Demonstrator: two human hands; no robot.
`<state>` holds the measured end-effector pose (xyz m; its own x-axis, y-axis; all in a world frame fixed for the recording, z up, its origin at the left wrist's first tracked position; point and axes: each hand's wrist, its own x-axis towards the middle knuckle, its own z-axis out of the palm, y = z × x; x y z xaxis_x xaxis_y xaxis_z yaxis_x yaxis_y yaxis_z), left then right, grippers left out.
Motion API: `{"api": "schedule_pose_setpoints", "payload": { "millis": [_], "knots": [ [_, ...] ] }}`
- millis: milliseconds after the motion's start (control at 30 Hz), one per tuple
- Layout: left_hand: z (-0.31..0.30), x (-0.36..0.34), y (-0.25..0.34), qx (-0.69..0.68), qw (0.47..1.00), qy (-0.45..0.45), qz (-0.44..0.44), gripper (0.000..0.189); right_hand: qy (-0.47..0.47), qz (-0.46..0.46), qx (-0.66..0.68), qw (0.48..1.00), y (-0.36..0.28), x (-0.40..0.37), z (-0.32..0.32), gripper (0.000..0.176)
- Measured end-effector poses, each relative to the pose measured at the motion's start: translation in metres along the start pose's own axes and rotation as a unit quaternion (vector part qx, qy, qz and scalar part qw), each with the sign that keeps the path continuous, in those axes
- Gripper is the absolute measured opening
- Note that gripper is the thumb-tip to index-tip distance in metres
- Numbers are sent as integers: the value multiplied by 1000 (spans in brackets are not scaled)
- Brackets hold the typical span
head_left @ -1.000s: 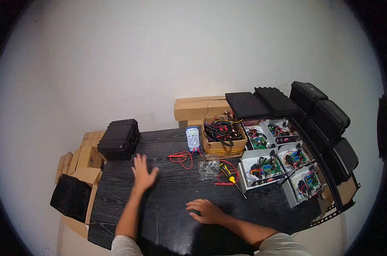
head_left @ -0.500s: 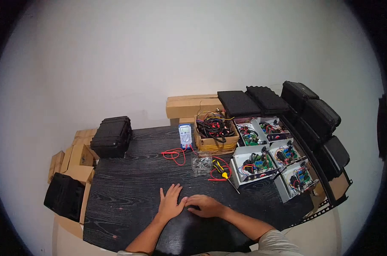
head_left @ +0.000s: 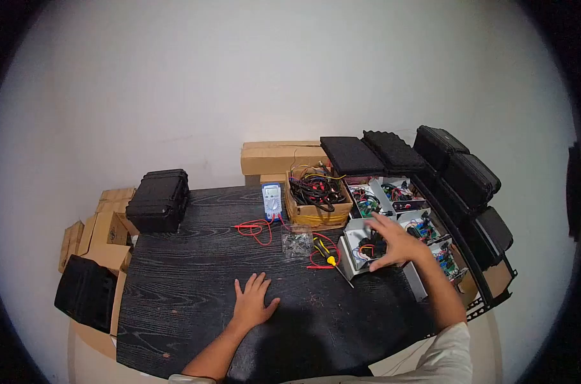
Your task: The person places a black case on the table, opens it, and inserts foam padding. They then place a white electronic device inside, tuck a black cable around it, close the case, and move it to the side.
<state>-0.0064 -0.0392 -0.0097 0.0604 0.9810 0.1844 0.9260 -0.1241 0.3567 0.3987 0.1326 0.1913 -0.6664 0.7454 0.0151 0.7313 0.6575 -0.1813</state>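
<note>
My left hand (head_left: 253, 303) lies flat on the black wood-grain table (head_left: 188, 275), fingers spread and holding nothing. Over the front white metal enclosure (head_left: 356, 258) hovers my right hand (head_left: 396, 243), its thumb and fingers apart. It hides much of the circuit board and wires inside. Several similar open enclosures with green boards stand around it, one at the back left (head_left: 369, 203) and one at the right front (head_left: 445, 259). Left of the front enclosure lies a yellow-and-black screwdriver (head_left: 326, 253), its shaft pointing toward me. A clear bag of small parts (head_left: 297, 243) is beside it.
A blue-and-white multimeter (head_left: 272, 201) with red leads stands by a cardboard box of cables (head_left: 319, 217). Black cases (head_left: 159, 201) sit at the back left and along the right rack (head_left: 475, 176). Black foam sheets (head_left: 351, 155) lie behind the enclosures.
My right hand has left my left hand and moved right and forward, opening over the front enclosure. My left hand stays flat on the table. The view has shifted slightly.
</note>
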Motion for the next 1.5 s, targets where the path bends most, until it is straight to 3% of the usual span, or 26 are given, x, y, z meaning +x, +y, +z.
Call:
{"api": "schedule_pose_setpoints", "payload": {
  "millis": [33, 67, 200, 533, 733, 1067, 1233, 1367, 1500],
  "knots": [
    [0, 0, 0, 4, 1000, 1, 2, 72, -34, 25, -22, 999, 10, 3, -1, 140],
    [-1, 0, 0, 5, 1000, 0, 2, 72, -94, 82, -56, 991, 18, 8, 0, 159],
    [-4, 0, 3, 7, 1000, 1, -1, 72, -167, 82, -75, 980, 44, 26, 5, 170],
    [-4, 1, 1, 5, 1000, 6, 4, 70, -176, 14, -133, 975, 36, 37, -3, 164],
    [-4, 1, 2, 4, 1000, 11, 5, 68, -141, -74, -110, 981, 53, 38, 4, 160],
    [-4, 2, 0, -9, 1000, 0, -1, 69, -112, -63, -102, 986, 26, 33, -14, 149],
    [-4, 4, 2, -13, 1000, -2, -11, 68, -50, -65, -111, 990, -24, 21, -33, 145],
    [-6, 3, 2, -80, 996, 28, -9, 63, 13, -148, -102, 984, -89, 12, -22, 140],
    [3, 1, -16, -242, 966, 91, 7, 58, -48, -190, -89, 977, -155, 7, -5, 140]
  ]
}}
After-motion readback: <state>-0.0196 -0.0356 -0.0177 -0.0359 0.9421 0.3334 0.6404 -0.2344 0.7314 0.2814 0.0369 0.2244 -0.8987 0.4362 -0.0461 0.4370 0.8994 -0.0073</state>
